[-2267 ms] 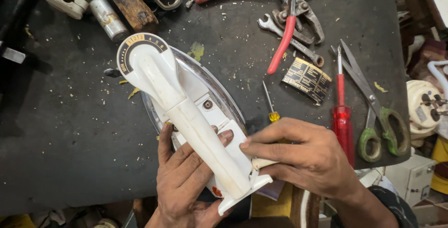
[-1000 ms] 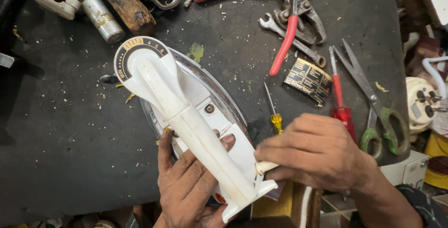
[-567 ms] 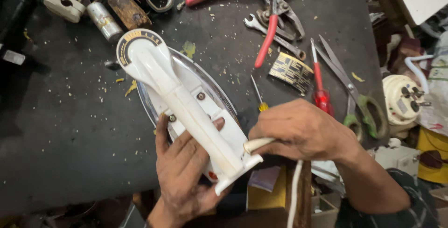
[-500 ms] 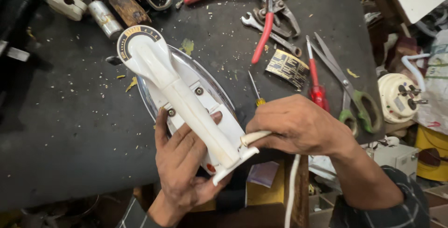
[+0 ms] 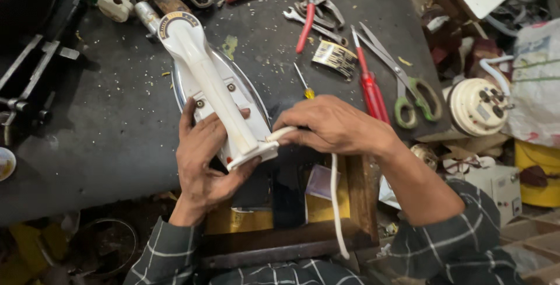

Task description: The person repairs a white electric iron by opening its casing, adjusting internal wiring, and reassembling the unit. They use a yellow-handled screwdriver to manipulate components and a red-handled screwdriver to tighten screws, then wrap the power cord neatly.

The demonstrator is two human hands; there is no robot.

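the white clothes iron [image 5: 213,86] lies on the dark bench [image 5: 105,139], heel hanging over the near edge so its back end faces the person. the left hand [image 5: 204,156] wraps loosely around the handle's rear, steadying it. the right hand [image 5: 335,124] closes on the white cord [image 5: 335,203] where it enters the heel, pinching it. red screwdriver [image 5: 370,89] and scissors [image 5: 402,81] lie near the right edge.
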